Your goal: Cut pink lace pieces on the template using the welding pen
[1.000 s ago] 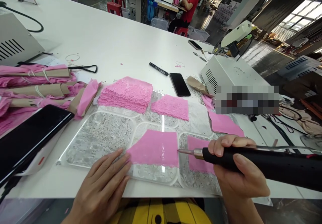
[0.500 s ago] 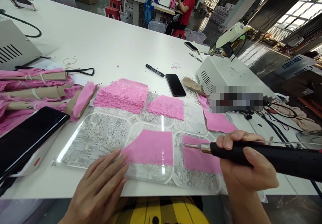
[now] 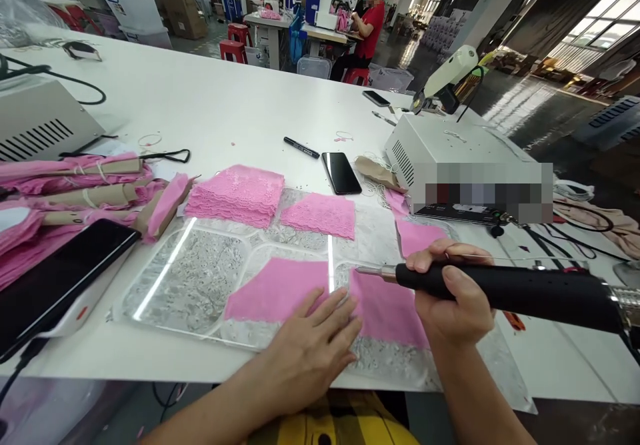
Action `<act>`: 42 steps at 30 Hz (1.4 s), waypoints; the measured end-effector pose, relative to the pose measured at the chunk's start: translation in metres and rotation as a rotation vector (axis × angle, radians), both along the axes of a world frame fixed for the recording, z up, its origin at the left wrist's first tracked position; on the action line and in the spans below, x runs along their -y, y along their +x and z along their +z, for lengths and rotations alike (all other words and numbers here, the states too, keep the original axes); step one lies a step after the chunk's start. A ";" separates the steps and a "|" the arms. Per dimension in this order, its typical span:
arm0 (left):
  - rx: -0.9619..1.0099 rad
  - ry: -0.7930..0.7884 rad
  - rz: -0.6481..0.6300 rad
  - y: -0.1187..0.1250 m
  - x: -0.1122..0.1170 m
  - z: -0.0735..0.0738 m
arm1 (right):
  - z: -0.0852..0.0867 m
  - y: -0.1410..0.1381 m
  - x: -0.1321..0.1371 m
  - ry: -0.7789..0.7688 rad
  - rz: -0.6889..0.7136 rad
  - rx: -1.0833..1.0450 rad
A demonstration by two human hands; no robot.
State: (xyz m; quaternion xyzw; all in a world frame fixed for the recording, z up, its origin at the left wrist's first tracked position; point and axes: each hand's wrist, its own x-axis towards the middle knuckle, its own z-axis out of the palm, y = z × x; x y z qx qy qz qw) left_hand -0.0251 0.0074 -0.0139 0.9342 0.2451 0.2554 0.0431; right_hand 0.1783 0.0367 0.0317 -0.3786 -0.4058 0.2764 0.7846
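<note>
My left hand (image 3: 315, 345) lies with fingers stretched out over the lower right of a flat pink fabric piece (image 3: 275, 291) with a slanted left edge. In my right hand (image 3: 455, 298) is a thick black handheld tool (image 3: 525, 291) with a pointed metal tip and a cable. Its tip hovers at or just above the upper left corner of a second pink fabric piece (image 3: 385, 308); contact cannot be made out. My right wrist hides that piece's right side. Both pieces rest on a clear-coated, grey marbled mat (image 3: 190, 278). Behind them are a pink lace stack (image 3: 235, 195) and a smaller lace pile (image 3: 320, 215).
A grey metal box (image 3: 450, 145) stands at right, with cables and pink fabric (image 3: 420, 237) beside it. A phone (image 3: 341, 173) and a marker (image 3: 301, 147) lie beyond the mat. At left are tied pink bundles (image 3: 75, 195) and a large phone (image 3: 70, 278). A person in red (image 3: 370, 31) sits far off.
My left hand has slid right from the left edge of the first pink piece toward the gap between both pieces. My right hand and the tool have shifted slightly left, and the view has tilted up.
</note>
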 end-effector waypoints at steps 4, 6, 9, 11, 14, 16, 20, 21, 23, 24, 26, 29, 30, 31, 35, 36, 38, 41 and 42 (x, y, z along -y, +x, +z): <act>-0.066 -0.017 0.002 0.006 -0.002 -0.001 | -0.001 0.000 -0.001 0.014 0.017 -0.021; -0.097 -0.022 -0.009 0.009 -0.002 0.002 | 0.000 0.000 -0.001 0.017 0.017 -0.026; -0.100 0.006 -0.016 0.017 -0.002 0.006 | 0.004 0.004 0.000 0.014 -0.023 -0.036; -0.079 0.043 -0.019 0.024 -0.001 0.008 | 0.009 0.010 0.002 0.011 -0.100 -0.053; -0.068 0.083 -0.012 0.037 -0.001 0.009 | 0.013 0.027 0.011 0.007 -0.231 -0.088; -0.077 0.094 -0.004 0.046 -0.001 0.008 | 0.012 0.041 0.019 -0.010 -0.285 -0.119; -0.105 0.108 0.015 0.065 -0.003 0.004 | 0.005 0.063 0.034 -0.060 -0.365 -0.175; -0.118 0.109 0.017 0.069 -0.004 0.003 | 0.003 0.067 0.037 -0.066 -0.383 -0.188; -0.155 0.103 0.009 0.075 -0.006 0.001 | 0.000 0.073 0.041 -0.066 -0.410 -0.216; -0.178 0.097 -0.001 0.077 -0.006 0.001 | -0.001 0.075 0.042 -0.062 -0.416 -0.227; -0.223 0.076 -0.024 0.080 -0.008 0.000 | -0.001 0.078 0.044 -0.055 -0.415 -0.244; -0.257 0.052 -0.056 0.081 -0.009 0.001 | -0.003 0.081 0.044 -0.046 -0.416 -0.262; -0.262 0.047 -0.063 0.081 -0.009 0.001 | -0.004 0.081 0.044 -0.042 -0.415 -0.260; -0.264 0.042 -0.068 0.081 -0.009 0.001 | -0.005 0.081 0.044 -0.034 -0.415 -0.254; -0.259 0.005 -0.089 0.080 -0.009 0.002 | -0.008 0.079 0.044 -0.001 -0.387 -0.205; -0.258 -0.007 -0.094 0.080 -0.009 0.002 | -0.008 0.078 0.043 0.001 -0.376 -0.198; -0.249 -0.022 -0.098 0.081 -0.010 0.001 | -0.008 0.076 0.043 0.001 -0.363 -0.193; -0.231 -0.022 -0.096 0.081 -0.010 0.001 | -0.007 0.073 0.041 0.000 -0.365 -0.188; -0.227 -0.020 -0.096 0.081 -0.010 0.001 | -0.007 0.073 0.040 -0.001 -0.367 -0.185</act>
